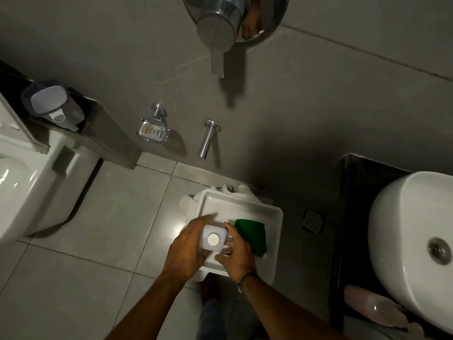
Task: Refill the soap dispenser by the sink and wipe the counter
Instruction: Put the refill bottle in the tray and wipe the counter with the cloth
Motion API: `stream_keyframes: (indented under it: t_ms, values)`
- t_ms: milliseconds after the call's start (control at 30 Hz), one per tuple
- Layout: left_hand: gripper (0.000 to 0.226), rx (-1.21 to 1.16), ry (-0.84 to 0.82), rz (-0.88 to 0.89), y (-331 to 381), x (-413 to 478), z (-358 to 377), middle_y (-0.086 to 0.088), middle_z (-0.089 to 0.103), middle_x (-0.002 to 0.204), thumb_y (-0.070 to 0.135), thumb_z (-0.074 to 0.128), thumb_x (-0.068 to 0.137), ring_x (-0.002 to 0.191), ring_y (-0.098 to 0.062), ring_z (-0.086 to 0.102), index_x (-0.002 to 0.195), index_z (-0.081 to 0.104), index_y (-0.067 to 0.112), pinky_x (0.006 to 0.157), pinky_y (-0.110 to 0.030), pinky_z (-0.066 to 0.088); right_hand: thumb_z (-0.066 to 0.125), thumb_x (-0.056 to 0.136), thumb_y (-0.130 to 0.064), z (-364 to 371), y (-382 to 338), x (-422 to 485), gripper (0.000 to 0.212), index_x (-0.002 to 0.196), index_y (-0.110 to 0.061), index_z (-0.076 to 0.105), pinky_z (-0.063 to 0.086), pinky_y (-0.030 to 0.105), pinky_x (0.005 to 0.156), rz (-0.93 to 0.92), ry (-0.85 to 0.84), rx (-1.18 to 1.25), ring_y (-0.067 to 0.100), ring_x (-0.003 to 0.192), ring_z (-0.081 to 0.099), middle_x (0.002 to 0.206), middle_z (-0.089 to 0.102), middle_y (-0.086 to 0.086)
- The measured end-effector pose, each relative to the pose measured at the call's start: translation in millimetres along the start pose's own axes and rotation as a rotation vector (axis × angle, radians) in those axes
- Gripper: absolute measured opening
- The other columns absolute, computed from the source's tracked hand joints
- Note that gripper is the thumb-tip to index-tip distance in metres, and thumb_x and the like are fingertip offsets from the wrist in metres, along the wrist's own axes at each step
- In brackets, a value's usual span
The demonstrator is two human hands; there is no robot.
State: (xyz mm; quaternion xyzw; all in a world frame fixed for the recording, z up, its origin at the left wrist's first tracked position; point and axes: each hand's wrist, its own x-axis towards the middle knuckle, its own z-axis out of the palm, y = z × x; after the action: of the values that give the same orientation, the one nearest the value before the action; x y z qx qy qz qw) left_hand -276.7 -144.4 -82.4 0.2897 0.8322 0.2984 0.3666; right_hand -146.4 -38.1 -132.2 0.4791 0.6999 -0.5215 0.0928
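Nearest to us, both forearms reach down over the tiled floor (73, 241). Our left hand (183, 251) is curled around the left side of a white translucent refill jug (212, 239), fingers spread along its far edge; our right hand (237, 253), a thin band at the wrist, closes on the jug's handle side from the right. The jug has a squarish body and a round white cap facing up at us. It stands in a white rectangular tub (274, 217) on the floor, near the tub's front left corner. Just right of the jug, partly under our right hand, lies a dark green cloth (255, 236) inside the same tub.

At the right edge, a pale pink soap dispenser (367, 305) sits on the dark worktop (353, 192), just beside the round white basin (404, 229); its top is too blurred to read. A square floor drain (312, 220) lies between the tub and the worktop.

Behind the tub, white towels (230, 188) are bunched against the wall. On the left is a white toilet (36, 187). On the grey wall are a chrome spout (207, 139), a soap dish (153, 130) and, higher, a chrome mixer handle (217, 28).
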Motion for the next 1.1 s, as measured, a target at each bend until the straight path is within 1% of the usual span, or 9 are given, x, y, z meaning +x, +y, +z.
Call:
stream_keyframes:
  t_ms: [100, 233, 300, 433, 567, 667, 700, 833, 1100]
  values:
    - [0.089, 0.007, 0.156, -0.009, -1.8, -23.9, 16.8, -0.016, 0.048, 0.157, 0.018, 0.091, 0.079, 0.145, -0.031, 0.047, 0.155, 0.046, 0.005, 0.116, -0.052, 0.047, 0.077, 0.089, -0.017, -11.2, 13.2, -6.3, 0.061, 0.142, -0.038, 0.054, 0.062, 0.031, 0.086, -0.01, 0.05, -0.208, 0.023, 0.111, 0.063, 0.134, 0.058, 0.009]
    - [0.059, 0.134, 0.334, 0.009, 1.1, -80.4, 57.2, -0.02, 0.055, 0.131, 0.011, 0.079, 0.079, 0.115, -0.042, 0.063, 0.133, 0.055, 0.013, 0.09, -0.054, 0.061, 0.075, 0.089, -0.024, -32.3, 42.1, -14.4, 0.089, 0.161, -0.029, 0.024, 0.04, 0.037, 0.119, -0.106, 0.148, -0.504, 0.023, 0.147, 0.036, 0.163, 0.035, -0.003]
    - [0.044, 0.239, 0.154, 0.068, 4.1, -102.0, 76.2, -0.017, 0.066, 0.118, 0.028, 0.055, 0.08, 0.101, -0.042, 0.072, 0.122, 0.064, 0.015, 0.082, -0.05, 0.062, 0.068, 0.09, -0.032, -39.7, 50.5, -11.8, 0.088, 0.162, -0.027, 0.019, 0.033, 0.039, 0.122, -0.162, 0.163, -0.654, 0.024, 0.152, 0.027, 0.168, 0.023, -0.003]
    - [0.057, 0.456, -0.076, 0.229, 6.8, -91.4, 105.3, -0.019, 0.074, 0.132, 0.033, 0.054, 0.078, 0.118, -0.043, 0.073, 0.122, 0.079, 0.006, 0.115, -0.048, 0.032, 0.069, 0.085, -0.028, -39.2, 60.9, 9.2, 0.102, 0.163, -0.021, 0.005, 0.018, 0.054, 0.126, -0.24, 0.114, -0.874, 0.034, 0.158, -0.002, 0.172, 0.0, 0.008]
    - [0.104, 0.584, -0.201, 0.171, 4.6, -65.9, 122.6, -0.023, 0.042, 0.164, 0.048, 0.086, 0.066, 0.148, -0.045, 0.044, 0.155, 0.05, 0.009, 0.123, -0.049, -0.001, 0.075, 0.082, -0.045, -33.4, 66.8, 36.8, 0.114, 0.163, -0.017, 0.0, 0.011, 0.062, 0.124, -0.314, 0.06, -0.971, 0.039, 0.157, -0.009, 0.171, -0.006, 0.013]
    - [0.109, 0.747, -0.297, 0.154, -10.3, -57.8, 137.6, -0.016, -0.034, 0.168, 0.059, 0.052, 0.095, 0.157, -0.041, -0.027, 0.161, -0.026, 0.018, 0.122, -0.055, -0.03, 0.076, 0.082, -0.044, -27.6, 78.8, 48.8, 0.115, 0.163, -0.017, -0.001, 0.009, 0.062, 0.124, -0.321, 0.027, -0.982, 0.038, 0.157, -0.01, 0.171, -0.007, 0.012]
    - [0.107, 0.771, -0.352, 0.135, -13.5, -55.9, 140.6, -0.014, -0.045, 0.163, 0.06, 0.045, 0.098, 0.152, -0.039, -0.038, 0.156, -0.036, 0.02, 0.118, -0.056, -0.034, 0.078, 0.083, -0.036, -25.8, 83.2, 51.7, 0.114, 0.163, -0.017, -0.002, 0.008, 0.062, 0.125, -0.322, 0.027, -0.99, 0.038, 0.157, -0.01, 0.171, -0.007, 0.012]
    - [0.112, 0.775, -0.372, 0.122, -23.4, -53.3, 149.0, -0.012, -0.052, 0.158, 0.064, 0.046, 0.099, 0.148, -0.037, -0.045, 0.151, -0.044, 0.022, 0.109, -0.057, -0.041, 0.074, 0.085, -0.009, -21.6, 91.7, 59.1, 0.106, 0.162, -0.015, 0.001, 0.009, 0.062, 0.125, -0.338, 0.04, -1.007, 0.04, 0.157, -0.004, 0.171, -0.001, 0.015]
    - [0.112, 0.775, -0.37, 0.12, -25.9, -55.3, 151.4, -0.011, -0.044, 0.166, 0.061, 0.046, 0.094, 0.154, -0.039, -0.038, 0.157, -0.038, 0.023, 0.125, -0.061, -0.021, 0.054, 0.097, -0.003, -36.7, 91.8, 62.7, 0.075, 0.162, -0.01, 0.017, 0.017, 0.056, 0.126, -0.441, 0.04, -0.991, 0.038, 0.157, 0.012, 0.169, 0.019, 0.016]
